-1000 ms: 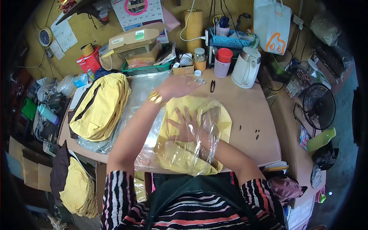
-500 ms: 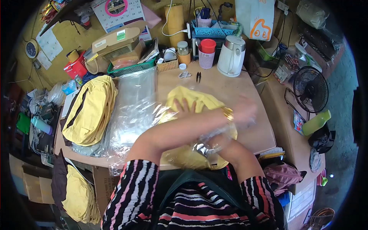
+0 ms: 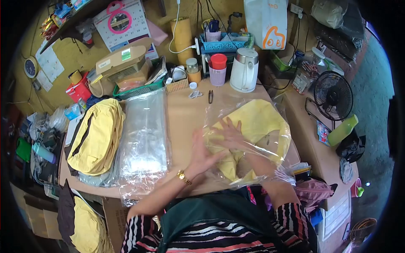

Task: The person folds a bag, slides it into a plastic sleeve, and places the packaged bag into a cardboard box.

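A folded yellow fabric piece (image 3: 253,111) lies inside a clear plastic bag (image 3: 283,147) at the table's front right. My right hand (image 3: 229,134) reaches into the bag, its fingers spread flat over the left part of the fabric, seen through the film. My left hand (image 3: 203,154), with a gold watch on the wrist, is at the bag's left edge. Its thumb points right and stands apart from the fingers, and no firm hold on the film shows. A stack of clear plastic bags (image 3: 143,126) lies left of my left hand.
A pile of yellow fabric pieces (image 3: 95,139) with dark strips lies on the table's left. Small black snips (image 3: 210,97), a white kettle (image 3: 244,69) and a pink cup (image 3: 217,76) stand or lie at the back. A black fan (image 3: 333,96) is at the right.
My left arm was crossed over the right and has swung back left. The yellow fabric and its bag have shifted right and lie flatter. The view has moved slightly.
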Demonstrator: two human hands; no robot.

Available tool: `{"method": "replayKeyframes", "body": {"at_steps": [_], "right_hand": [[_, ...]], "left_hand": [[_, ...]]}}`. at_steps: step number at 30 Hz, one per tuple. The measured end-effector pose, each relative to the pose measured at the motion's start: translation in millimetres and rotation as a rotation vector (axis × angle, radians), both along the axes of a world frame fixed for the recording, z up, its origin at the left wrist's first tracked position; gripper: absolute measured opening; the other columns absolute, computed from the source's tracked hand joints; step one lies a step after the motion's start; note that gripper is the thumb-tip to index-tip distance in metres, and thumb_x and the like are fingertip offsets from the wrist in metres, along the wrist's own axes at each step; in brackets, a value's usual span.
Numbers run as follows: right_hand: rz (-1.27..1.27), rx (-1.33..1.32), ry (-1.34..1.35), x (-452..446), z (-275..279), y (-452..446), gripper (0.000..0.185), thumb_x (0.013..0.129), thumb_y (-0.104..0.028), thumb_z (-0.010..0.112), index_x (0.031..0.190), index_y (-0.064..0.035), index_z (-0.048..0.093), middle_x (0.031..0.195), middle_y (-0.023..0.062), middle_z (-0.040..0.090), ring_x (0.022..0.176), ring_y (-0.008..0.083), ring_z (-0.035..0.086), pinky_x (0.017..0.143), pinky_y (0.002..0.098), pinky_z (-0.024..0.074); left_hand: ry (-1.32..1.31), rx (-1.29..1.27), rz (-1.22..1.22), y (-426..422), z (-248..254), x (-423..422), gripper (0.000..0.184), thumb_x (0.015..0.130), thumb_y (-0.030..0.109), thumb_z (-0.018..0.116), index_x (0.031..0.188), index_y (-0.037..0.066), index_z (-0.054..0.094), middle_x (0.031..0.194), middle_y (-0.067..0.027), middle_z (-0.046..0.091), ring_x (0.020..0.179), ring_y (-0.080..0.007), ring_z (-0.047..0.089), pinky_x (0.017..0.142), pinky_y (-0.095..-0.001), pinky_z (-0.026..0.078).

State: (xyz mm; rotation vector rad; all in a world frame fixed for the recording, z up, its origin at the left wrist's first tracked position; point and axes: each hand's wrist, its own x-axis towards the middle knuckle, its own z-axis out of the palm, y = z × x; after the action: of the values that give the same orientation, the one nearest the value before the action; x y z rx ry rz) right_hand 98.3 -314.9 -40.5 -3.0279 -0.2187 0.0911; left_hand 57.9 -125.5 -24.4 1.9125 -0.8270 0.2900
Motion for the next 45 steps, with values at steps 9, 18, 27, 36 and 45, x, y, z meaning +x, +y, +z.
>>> {"method": "replayKeyframes", "body": {"at_steps": [9,18,27,36,45], "right_hand": [[-0.468,0.080,-0.280,74.7,-30.4,9.3,0.072,0.091,-0.059,0.043,0.147,-0.0150,0.036,0.155,0.0209,0.023,0.145,0.0429,0.013,0.103,0.0778,0.0063],[0.237,0.017,-0.069,3.9,-4.2,24.3,0.061,0.090,-0.061,0.048,0.146,-0.0391,0.036,0.159,0.0118,0.017,0.146,0.0423,0.011,0.102,0.0794,0.0074],[0.138,-0.007,-0.090,-5.7,1.1,42.4,0.063,0.092,-0.059,0.045,0.148,-0.0311,0.034,0.157,0.0132,0.023,0.145,0.0401,0.016,0.106,0.0747,0.0122],[-0.014,0.038,-0.179,15.3,-17.2,-9.9,0.081,0.088,-0.063,0.048,0.143,-0.0032,0.040,0.154,0.0173,0.028,0.145,0.0348,0.019,0.116,0.0560,0.0137],[0.109,0.540,-0.211,35.9,-28.6,-13.6,0.082,0.088,-0.065,0.046,0.142,-0.0022,0.041,0.151,0.0239,0.028,0.141,0.0436,0.022,0.115,0.0598,0.0103]], "left_hand": [[1.022,-0.481,-0.125,17.4,-38.2,-38.2,0.096,0.081,0.007,0.076,0.150,0.001,0.009,0.120,-0.0180,0.053,0.107,-0.0215,0.056,0.090,-0.0328,0.050],[1.480,-0.433,-0.346,49.4,-36.1,-27.1,0.044,0.095,0.018,0.060,0.134,0.002,0.046,0.123,-0.0110,0.060,0.097,-0.0139,0.065,0.081,-0.0198,0.054],[1.449,-0.442,-0.333,55.8,-6.6,-22.6,0.039,0.094,0.019,0.062,0.125,-0.003,0.053,0.110,-0.0103,0.063,0.099,-0.0181,0.062,0.090,-0.0345,0.053],[1.295,-0.447,0.028,65.8,-14.3,-58.7,0.032,0.092,0.005,0.064,0.120,-0.006,0.053,0.114,-0.0169,0.064,0.096,-0.0226,0.066,0.083,-0.0357,0.056],[1.350,-0.727,0.133,67.5,-22.3,-47.9,0.028,0.095,0.017,0.062,0.113,-0.004,0.058,0.108,-0.0136,0.067,0.092,-0.0183,0.066,0.080,-0.0330,0.055]]}}
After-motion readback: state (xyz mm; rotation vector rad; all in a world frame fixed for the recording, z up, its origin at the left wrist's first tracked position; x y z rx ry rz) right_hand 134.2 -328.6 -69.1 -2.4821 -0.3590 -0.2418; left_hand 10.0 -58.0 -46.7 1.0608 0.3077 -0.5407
